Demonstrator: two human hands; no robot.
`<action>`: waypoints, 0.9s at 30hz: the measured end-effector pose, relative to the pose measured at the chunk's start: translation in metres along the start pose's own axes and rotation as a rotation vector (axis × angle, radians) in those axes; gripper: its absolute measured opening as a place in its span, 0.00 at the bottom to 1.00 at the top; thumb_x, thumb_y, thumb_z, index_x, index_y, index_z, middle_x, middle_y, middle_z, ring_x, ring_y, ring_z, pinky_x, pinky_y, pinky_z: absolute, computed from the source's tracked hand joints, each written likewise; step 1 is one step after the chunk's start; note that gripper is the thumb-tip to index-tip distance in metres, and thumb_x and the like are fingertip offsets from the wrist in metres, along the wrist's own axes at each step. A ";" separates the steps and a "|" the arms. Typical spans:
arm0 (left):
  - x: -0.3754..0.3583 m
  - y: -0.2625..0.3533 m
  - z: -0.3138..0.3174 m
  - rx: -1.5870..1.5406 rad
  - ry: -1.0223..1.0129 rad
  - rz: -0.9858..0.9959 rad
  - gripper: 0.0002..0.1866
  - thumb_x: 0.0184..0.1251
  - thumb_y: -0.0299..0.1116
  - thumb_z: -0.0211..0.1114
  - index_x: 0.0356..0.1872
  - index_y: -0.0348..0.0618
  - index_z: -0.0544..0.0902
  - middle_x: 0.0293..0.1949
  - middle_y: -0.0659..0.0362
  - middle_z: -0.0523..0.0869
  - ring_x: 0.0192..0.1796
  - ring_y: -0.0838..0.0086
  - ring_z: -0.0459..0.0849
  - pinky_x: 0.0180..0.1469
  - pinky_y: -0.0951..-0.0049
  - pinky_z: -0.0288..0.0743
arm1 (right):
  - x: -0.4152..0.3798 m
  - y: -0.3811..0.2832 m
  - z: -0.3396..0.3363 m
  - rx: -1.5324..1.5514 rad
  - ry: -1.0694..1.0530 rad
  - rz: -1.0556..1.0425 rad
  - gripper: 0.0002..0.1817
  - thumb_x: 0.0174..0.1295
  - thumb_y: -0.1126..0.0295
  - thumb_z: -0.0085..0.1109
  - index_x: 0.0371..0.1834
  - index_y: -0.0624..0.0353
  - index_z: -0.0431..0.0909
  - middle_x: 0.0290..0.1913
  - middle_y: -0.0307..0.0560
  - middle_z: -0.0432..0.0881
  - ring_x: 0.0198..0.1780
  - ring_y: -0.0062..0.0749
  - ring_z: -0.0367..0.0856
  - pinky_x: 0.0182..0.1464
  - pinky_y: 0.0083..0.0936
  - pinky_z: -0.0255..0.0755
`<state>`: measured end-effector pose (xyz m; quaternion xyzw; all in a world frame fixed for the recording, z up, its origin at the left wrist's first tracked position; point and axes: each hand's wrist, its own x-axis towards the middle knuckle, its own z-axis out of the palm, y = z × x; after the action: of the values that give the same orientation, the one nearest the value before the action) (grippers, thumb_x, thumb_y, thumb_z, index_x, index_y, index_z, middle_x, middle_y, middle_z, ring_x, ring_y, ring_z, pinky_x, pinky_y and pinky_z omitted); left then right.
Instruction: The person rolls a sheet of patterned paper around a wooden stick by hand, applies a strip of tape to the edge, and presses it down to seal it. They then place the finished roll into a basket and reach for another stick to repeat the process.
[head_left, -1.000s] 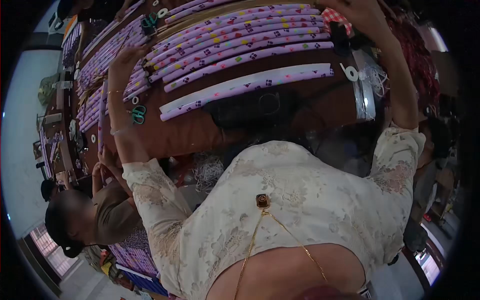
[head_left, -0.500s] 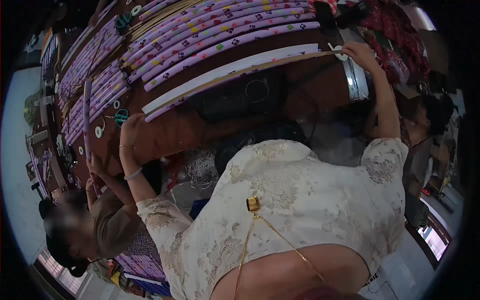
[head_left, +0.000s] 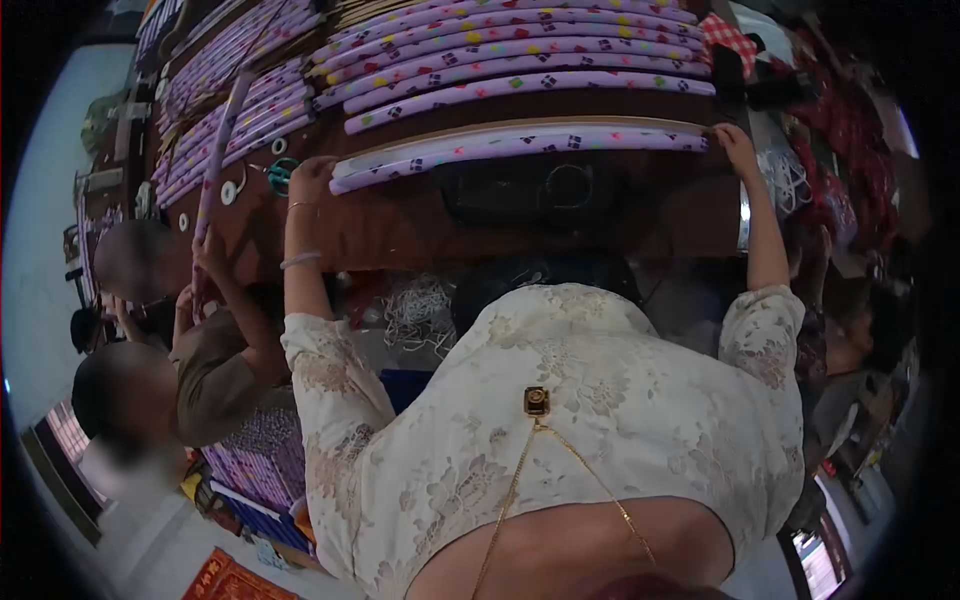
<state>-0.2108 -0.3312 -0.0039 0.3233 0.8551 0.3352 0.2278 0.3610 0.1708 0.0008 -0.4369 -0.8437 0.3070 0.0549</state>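
A long sheet of purple patterned wrapping paper (head_left: 520, 147), partly rolled, lies across the table in front of me, its white inner side showing along the back. A thin tan strip (head_left: 540, 121) runs along its far edge. My left hand (head_left: 312, 180) is closed at the left end of the strip and paper, fingertips pinched together. At the other end, my right hand (head_left: 738, 152) pinches the strip's right tip between thumb and fingers. A black object with a round outline (head_left: 520, 190) sits at the table's near side, just below the paper.
Finished-looking purple rolls (head_left: 530, 85) lie in rows behind. Teal-handled scissors (head_left: 281, 176) and white tape rolls (head_left: 229, 191) are left of my left hand. A co-worker (head_left: 225, 350) at left holds an upright purple roll (head_left: 217, 160). White scraps (head_left: 415, 315) lie below the table edge.
The paper's purple outer side now shows more, and less white is visible. Both hands still hold the ends. The view has turned, so the sheet appears more level.
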 end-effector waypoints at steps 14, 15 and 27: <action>-0.007 -0.023 0.015 -0.258 0.255 -0.280 0.14 0.48 0.31 0.69 0.35 0.36 0.79 0.33 0.56 0.83 0.35 0.75 0.80 0.36 0.75 0.74 | 0.006 0.013 -0.002 0.098 -0.021 0.032 0.11 0.59 0.64 0.53 0.36 0.61 0.75 0.32 0.42 0.77 0.36 0.25 0.73 0.40 0.22 0.66; -0.001 -0.038 0.018 -0.258 0.261 -0.284 0.14 0.48 0.31 0.69 0.35 0.36 0.79 0.33 0.56 0.83 0.35 0.75 0.80 0.36 0.75 0.74 | 0.004 0.007 -0.004 0.046 -0.002 0.060 0.11 0.59 0.64 0.53 0.36 0.61 0.75 0.32 0.42 0.77 0.36 0.25 0.72 0.40 0.22 0.66; 0.018 -0.072 0.030 -0.172 0.381 -0.592 0.26 0.29 0.40 0.77 0.35 0.40 0.81 0.37 0.52 0.83 0.39 0.67 0.82 0.44 0.70 0.75 | 0.007 0.015 -0.003 0.067 -0.042 0.006 0.13 0.59 0.61 0.54 0.38 0.61 0.75 0.33 0.44 0.78 0.37 0.29 0.75 0.42 0.24 0.67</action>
<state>-0.2338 -0.3460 -0.0792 -0.0268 0.9075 0.3796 0.1777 0.3684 0.1839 -0.0061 -0.4307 -0.8327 0.3443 0.0509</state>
